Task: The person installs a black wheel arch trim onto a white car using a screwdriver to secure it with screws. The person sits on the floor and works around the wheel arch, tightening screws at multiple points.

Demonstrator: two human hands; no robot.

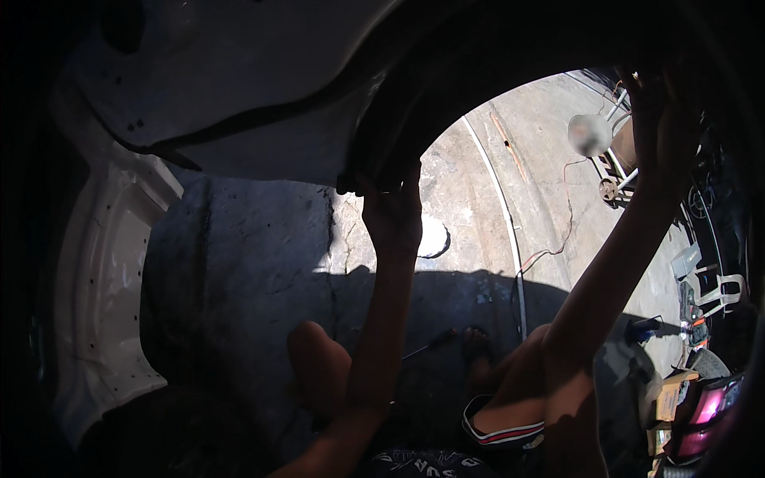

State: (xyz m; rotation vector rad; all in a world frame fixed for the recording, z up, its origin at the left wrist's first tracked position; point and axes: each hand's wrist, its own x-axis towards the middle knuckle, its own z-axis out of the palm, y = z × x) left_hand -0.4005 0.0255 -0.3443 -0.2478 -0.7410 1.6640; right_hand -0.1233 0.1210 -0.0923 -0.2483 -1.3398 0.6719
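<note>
A dark, curved wheel arch liner (454,84) spans the upper part of the view beneath a vehicle's pale body panel (239,72). At its lower left end, my left hand (393,219) is closed with the fingers pressed up around the edge. My right hand (665,131) reaches high to the opposite end of the liner, its fingers bent against the dark edge. Deep shadow hides part of the right fingers and what lies behind them. My bent legs show below, between my forearms.
A pale metal body sill (100,263) curves down the left side. On the concrete floor are a round white object (433,237), a white line or hose (500,195), a thin cable (567,215) and a slim dark-handled tool (440,341). A white plastic chair (723,293) and cardboard boxes (669,398) stand right.
</note>
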